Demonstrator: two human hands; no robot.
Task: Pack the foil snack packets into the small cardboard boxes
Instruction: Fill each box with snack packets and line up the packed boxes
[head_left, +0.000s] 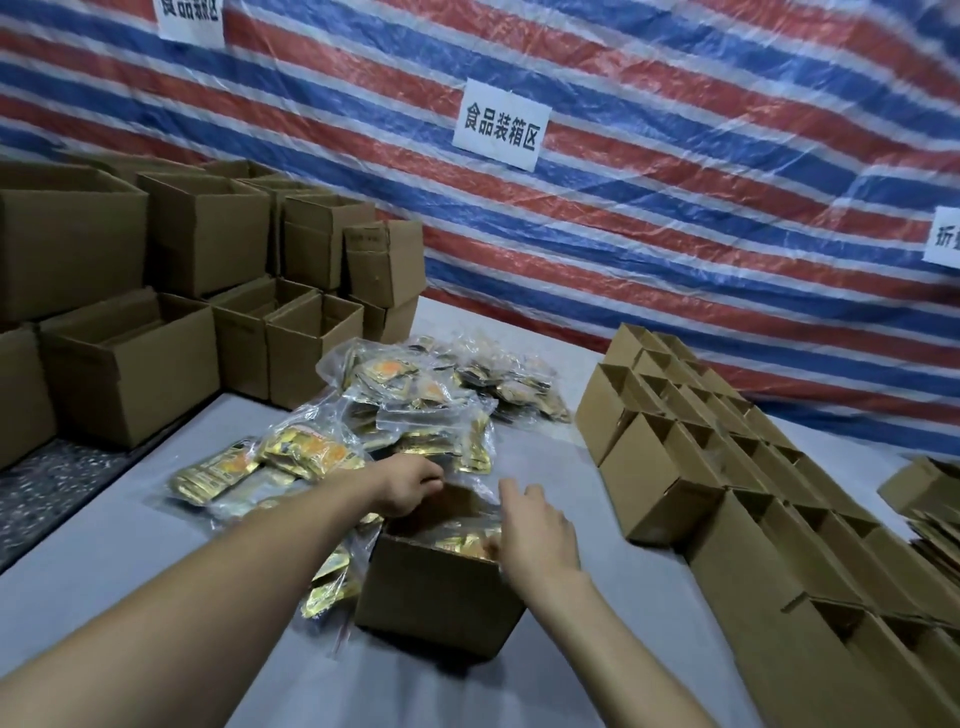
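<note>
- The small cardboard box (436, 597) is being worked from both sides, its open mouth lying just beneath the fingertips of both hands.
- The left hand (410, 486) is being held at the box's far left corner with its fingers curled downward. Whether anything is being pinched cannot be told, since the fingertips are being hidden by the knuckles and a fold of clear wrap (480, 483).
- The right hand (537, 530) is being held loosely open over the right rim, fingers nearly straight, nothing being gripped.
- Gold foil packets (462, 543) are lying inside the box, just below and left of the right fingers.
- The step is being judged as settling packets into the box. This is best done by the packets being pressed flat with straight fingers while the rim is being steadied from the opposite side, so the box is not being pushed along the table (156, 545).
- The loose wrap by the left fingertips is best kept clear of the mouth.
- More packets are lying in the heap (415, 400) beyond the left fingers, and empty boxes (670, 483) are standing to the right of the right fingers.
</note>
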